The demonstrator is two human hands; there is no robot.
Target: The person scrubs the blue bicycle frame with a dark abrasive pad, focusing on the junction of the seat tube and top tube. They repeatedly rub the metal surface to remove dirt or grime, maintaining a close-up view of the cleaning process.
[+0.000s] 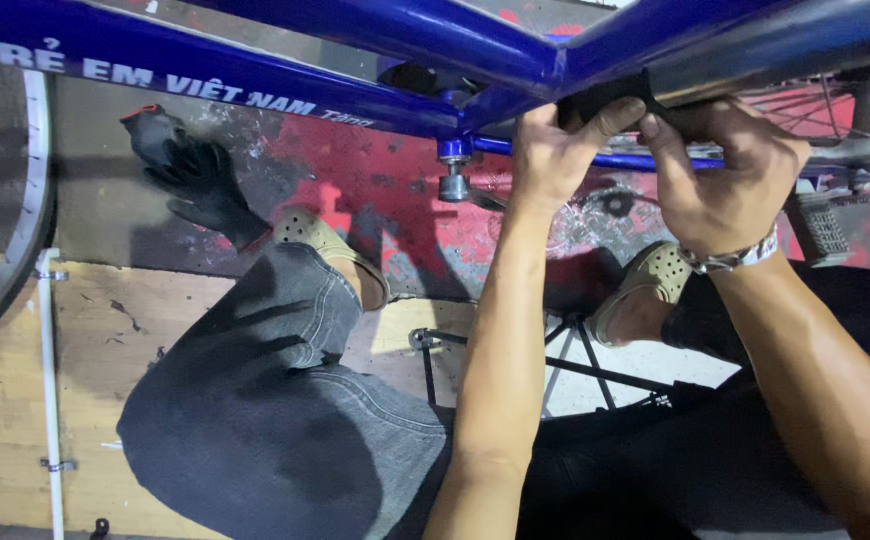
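a glossy blue metal bicycle frame (285,75) spans the far edge of the view from left to right, its tubes meeting at a junction near the middle, and white lettering runs in a slanted line along the left tube. below it lies the floor: a worn patch painted red and grey (425,215) further off, and pale scuffed wooden boards (15,400) nearer on the left. the person's legs in dark grey jeans (285,400) fill the near centre, feet in tan perforated clogs (325,240) planted wide, seemingly to brace under the frame. at the far left edge curves a silver wheel rim with a black tyre (33,210). both forearms reach up and away to a black rubbery strip (605,95) pressed against the underside of the frame just right of the junction; it sits there between the two hands. the left hand (550,150) has its fingers curled up onto the strip with the thumb laid along its edge, and the right hand (720,170), wearing a silver bracelet, pinches the strip from the right, fingers closed on it. a black work glove with a red cuff (190,175) lies on the floor at far left, apart from both hands. a small silver bolt (454,185) hangs below the junction.
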